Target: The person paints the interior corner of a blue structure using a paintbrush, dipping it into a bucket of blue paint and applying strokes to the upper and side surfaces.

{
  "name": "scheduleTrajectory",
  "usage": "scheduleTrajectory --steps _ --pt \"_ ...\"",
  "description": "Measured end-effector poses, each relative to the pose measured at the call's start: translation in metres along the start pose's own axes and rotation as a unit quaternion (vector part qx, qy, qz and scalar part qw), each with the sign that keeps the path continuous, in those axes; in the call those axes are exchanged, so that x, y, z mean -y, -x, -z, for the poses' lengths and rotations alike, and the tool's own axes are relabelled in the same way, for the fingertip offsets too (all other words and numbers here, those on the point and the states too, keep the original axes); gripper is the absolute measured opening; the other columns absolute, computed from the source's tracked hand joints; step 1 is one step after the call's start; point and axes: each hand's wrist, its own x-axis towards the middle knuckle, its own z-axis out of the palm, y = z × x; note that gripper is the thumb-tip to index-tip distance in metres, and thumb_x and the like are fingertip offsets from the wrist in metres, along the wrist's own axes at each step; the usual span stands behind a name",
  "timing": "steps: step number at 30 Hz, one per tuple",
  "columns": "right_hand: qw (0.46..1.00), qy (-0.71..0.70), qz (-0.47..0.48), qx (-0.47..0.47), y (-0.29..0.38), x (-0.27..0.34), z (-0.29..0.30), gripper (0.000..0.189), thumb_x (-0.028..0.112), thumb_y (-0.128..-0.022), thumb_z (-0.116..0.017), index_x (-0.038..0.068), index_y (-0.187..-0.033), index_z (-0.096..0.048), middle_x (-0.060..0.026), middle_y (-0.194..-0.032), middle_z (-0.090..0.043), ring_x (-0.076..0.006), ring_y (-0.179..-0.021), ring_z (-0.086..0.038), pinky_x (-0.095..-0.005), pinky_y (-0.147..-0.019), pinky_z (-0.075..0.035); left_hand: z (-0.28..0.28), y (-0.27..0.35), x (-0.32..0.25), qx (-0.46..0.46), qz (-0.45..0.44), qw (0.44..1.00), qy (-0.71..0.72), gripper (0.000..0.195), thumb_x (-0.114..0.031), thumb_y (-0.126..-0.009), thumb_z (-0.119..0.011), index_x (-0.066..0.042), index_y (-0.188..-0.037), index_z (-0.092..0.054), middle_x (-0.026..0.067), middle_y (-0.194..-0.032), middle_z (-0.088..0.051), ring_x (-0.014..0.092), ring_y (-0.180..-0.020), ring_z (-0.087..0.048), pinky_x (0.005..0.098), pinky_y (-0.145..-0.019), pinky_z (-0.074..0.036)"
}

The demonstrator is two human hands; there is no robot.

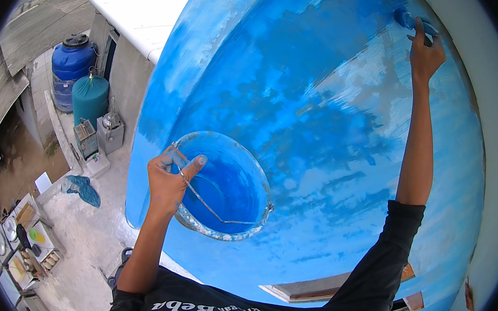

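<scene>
My left hand [168, 176] grips the rim of a paint bucket [225, 186], its thumb hooked over the edge beside the thin wire handle [204, 204]. Blue paint coats the inside of the bucket, and some is smeared on that thumb. Far up at the right, my right hand [428, 57] holds a paintbrush [406, 19] by its handle, the bristles against the wall near its border. The wall [317, 118] is patchy: deep blue, darker wet-looking blotches and paler, streaky areas lie side by side.
A pale ceiling or eave [481, 68] borders the wall at right. Well below on the left is a concrete floor [79, 241] with a blue water tank [72, 60], a teal covered container [89, 96], crumpled blue plastic [82, 188] and several trays of kitchenware [38, 238]. Window openings [318, 287] show near my chest.
</scene>
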Motion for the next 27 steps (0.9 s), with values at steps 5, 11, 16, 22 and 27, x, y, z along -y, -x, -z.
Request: scheduleTrajectory --steps 5,11,16,22,27 --pt "0.964 0.11 0.223 0.098 0.059 0.018 -0.002 0.015 0.011 -0.091 -0.069 0.005 -0.104 -0.072 -0.0097 -0.098 -0.071 -0.023 -0.073 -0.072 -0.031 -0.056 -0.058 0.004 0.002 -0.003 -0.007 0.023 0.999 -0.026 0.043 -0.027 -0.075 -0.089 -0.004 -0.057 -0.057 0.007 -0.073 -0.06 0.019 -0.082 -0.06 0.0376 -0.081 -0.046" --pt "0.932 -0.091 0.157 0.315 0.199 0.1 0.01 0.02 0.004 -0.086 -0.071 0.004 -0.106 -0.069 -0.0094 -0.105 -0.069 -0.0244 -0.077 -0.072 -0.0324 -0.057 -0.058 0.003 0.003 -0.006 -0.012 0.006 0.999 -0.039 0.047 -0.028 -0.075 -0.089 -0.006 -0.056 -0.053 0.0101 -0.076 -0.063 0.02 -0.083 -0.061 0.0405 -0.082 -0.047" --pt "0.946 -0.154 0.048 0.282 0.213 0.097 0.011 0.016 0.007 -0.089 -0.071 0.001 -0.103 -0.07 -0.0116 -0.096 -0.071 -0.0215 -0.072 -0.071 -0.0312 -0.055 -0.058 0.002 0.001 -0.003 -0.011 -0.012 0.999 -0.044 0.047 -0.028 -0.075 -0.089 -0.006 -0.056 -0.053 0.0086 -0.073 -0.06 0.019 -0.079 -0.059 0.0404 -0.082 -0.047" --pt "0.997 -0.054 0.03 0.055 0.142 0.057 0.008 0.012 0.006 -0.09 -0.071 -0.003 -0.098 -0.071 -0.0121 -0.09 -0.072 -0.0187 -0.071 -0.072 -0.0295 -0.049 -0.056 0.004 0.002 -0.001 -0.01 -0.017 0.999 -0.043 0.047 -0.028 -0.075 -0.089 -0.005 -0.056 -0.053 0.0065 -0.07 -0.057 0.017 -0.074 -0.056 0.0387 -0.081 -0.047" --pt "0.981 0.021 0.155 0.113 0.184 0.078 -0.004 0.018 0.007 -0.087 -0.073 0.006 -0.105 -0.07 -0.0073 -0.102 -0.071 -0.0213 -0.083 -0.073 -0.0313 -0.054 -0.059 0.004 0.002 -0.004 -0.003 -0.015 0.999 -0.043 0.046 -0.029 -0.075 -0.089 -0.005 -0.056 -0.055 0.0065 -0.07 -0.057 0.018 -0.075 -0.057 0.0387 -0.081 -0.047"
